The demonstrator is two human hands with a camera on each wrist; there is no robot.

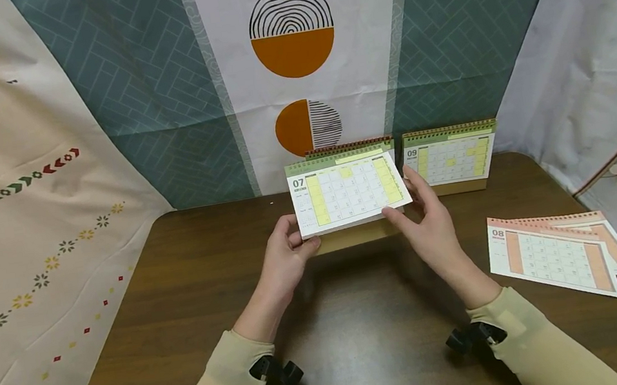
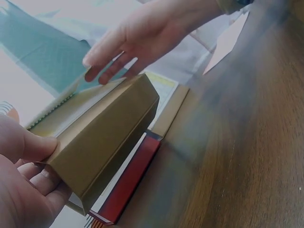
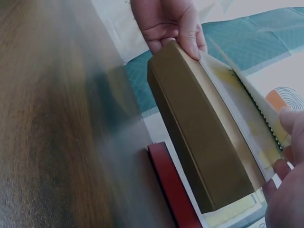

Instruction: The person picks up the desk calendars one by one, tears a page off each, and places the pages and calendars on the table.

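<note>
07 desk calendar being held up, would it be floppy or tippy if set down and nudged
The 07 desk calendar probably handles stiffly: its folded brown card base keeps its shape in the left hand. Likely light, since a fingertip grip lifts it. The spiral-bound top page may flap, and the right hand steadies it.

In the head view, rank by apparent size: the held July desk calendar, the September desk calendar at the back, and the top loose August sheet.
1. Green-and-yellow 07 desk calendar held in both hands, though nearness to the camera may inflate it.
2. Loose orange 08 paper sheet, lying flat; close to first.
3. Green-and-yellow 09 desk calendar, farthest away.
</note>
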